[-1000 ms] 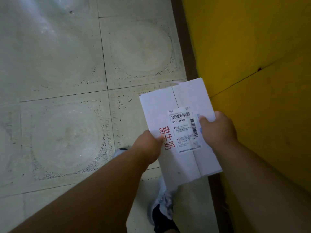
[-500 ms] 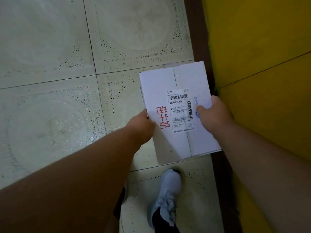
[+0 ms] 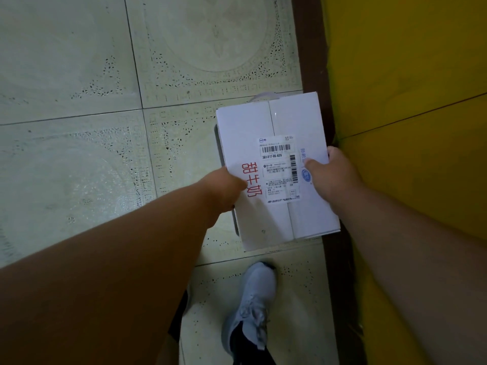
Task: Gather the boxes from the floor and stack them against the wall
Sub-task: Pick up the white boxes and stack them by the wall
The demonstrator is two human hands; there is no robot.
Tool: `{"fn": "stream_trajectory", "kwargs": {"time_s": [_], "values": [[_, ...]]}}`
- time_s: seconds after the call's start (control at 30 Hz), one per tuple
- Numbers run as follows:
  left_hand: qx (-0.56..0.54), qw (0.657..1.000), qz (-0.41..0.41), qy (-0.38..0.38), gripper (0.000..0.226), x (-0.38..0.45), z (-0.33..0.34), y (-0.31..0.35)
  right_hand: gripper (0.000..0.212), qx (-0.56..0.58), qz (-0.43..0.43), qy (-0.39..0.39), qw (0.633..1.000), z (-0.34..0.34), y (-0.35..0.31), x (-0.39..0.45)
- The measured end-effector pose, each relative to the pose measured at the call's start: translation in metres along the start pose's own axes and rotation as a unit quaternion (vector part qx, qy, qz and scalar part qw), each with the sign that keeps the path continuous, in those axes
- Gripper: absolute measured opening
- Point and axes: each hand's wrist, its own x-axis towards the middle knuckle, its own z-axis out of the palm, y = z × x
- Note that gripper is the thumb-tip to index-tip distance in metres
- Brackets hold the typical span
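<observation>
A white cardboard box (image 3: 266,122) with a shipping label and red characters on its top is held between both my hands, close above or on the floor beside the wall. My left hand (image 3: 224,188) grips its left edge, thumb on top. On the right edge sits my right hand (image 3: 329,172), thumb over the label side. The box's right side runs along the dark baseboard (image 3: 313,61) of the yellow wall (image 3: 400,75). Whether the box rests on the floor is unclear.
Pale patterned floor tiles (image 3: 79,154) stretch to the left and ahead. My grey shoe (image 3: 253,304) stands just behind the box, near the baseboard. The yellow wall fills the whole right side.
The box has gone down and nearer to the baseboard, held by both hands throughout. The view has tilted further down, and my shoe now shows fully behind the box.
</observation>
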Motion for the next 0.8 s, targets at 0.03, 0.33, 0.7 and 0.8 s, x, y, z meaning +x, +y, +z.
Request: {"fn": "stream_trajectory", "kwargs": {"time_s": [0.03,0.33,0.7,0.8], "values": [[0.001,1.000,0.002,0.002,0.026,-0.003,0.000,0.001,0.030,-0.002,-0.005,-0.001,1.000,0.000,-0.001,-0.001],[0.178,0.981,0.043,0.068,0.016,-0.057,0.004,0.029,0.065,-0.088,-0.055,0.005,0.995,-0.026,-0.030,-0.038],[0.267,0.891,0.356,0.086,0.036,-0.200,0.031,0.100,0.034,0.169,-0.170,0.138,0.961,-0.098,-0.113,-0.181],[0.322,0.855,0.402,0.061,0.034,-0.237,0.029,0.108,0.025,0.215,-0.153,0.175,0.948,-0.115,-0.124,-0.223]]}}
